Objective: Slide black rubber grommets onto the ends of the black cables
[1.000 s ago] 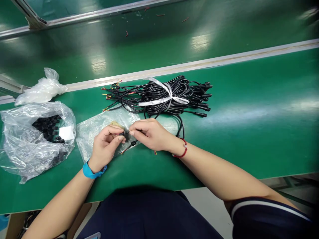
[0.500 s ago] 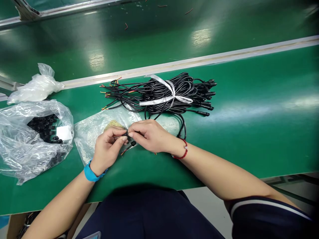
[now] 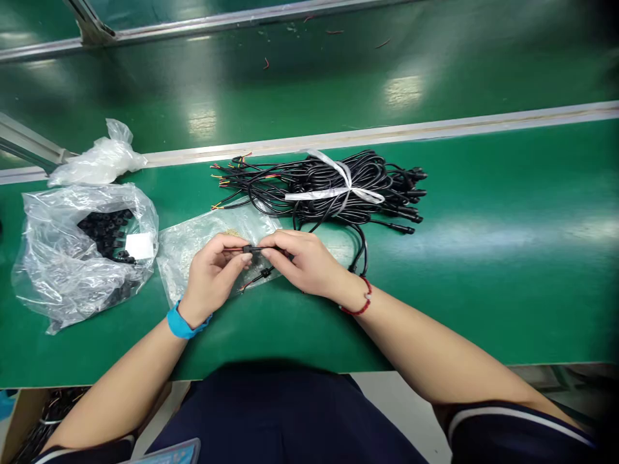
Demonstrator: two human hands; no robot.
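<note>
My left hand [image 3: 215,274] is closed, thumb and forefinger pinching a small black plastic fitting [image 3: 248,249]. Red-brown wire shows on the fitting's left side, along those fingers. From its right side runs a thin black cable [image 3: 256,249], pinched by the fingertips of my right hand [image 3: 302,261]. Just below lies a second cable end with a similar black fitting [image 3: 265,273] around it and bare coloured wires at its tip. Beneath my hands is a clear plastic bag [image 3: 181,248] with small yellowish pieces [image 3: 231,232], partly hidden.
Behind my hands lies a bundle of black cables [image 3: 367,171] tied with a white strip [image 3: 316,194]. On the left, an open clear bag [image 3: 58,258] holds several black fittings [image 3: 104,232] and a white label [image 3: 139,246]. A knotted bag [image 3: 99,161] sits behind it.
My fingertips have drawn slightly apart, so the black fitting and a short stretch of cable now show between them. The whole view has shifted a little.
</note>
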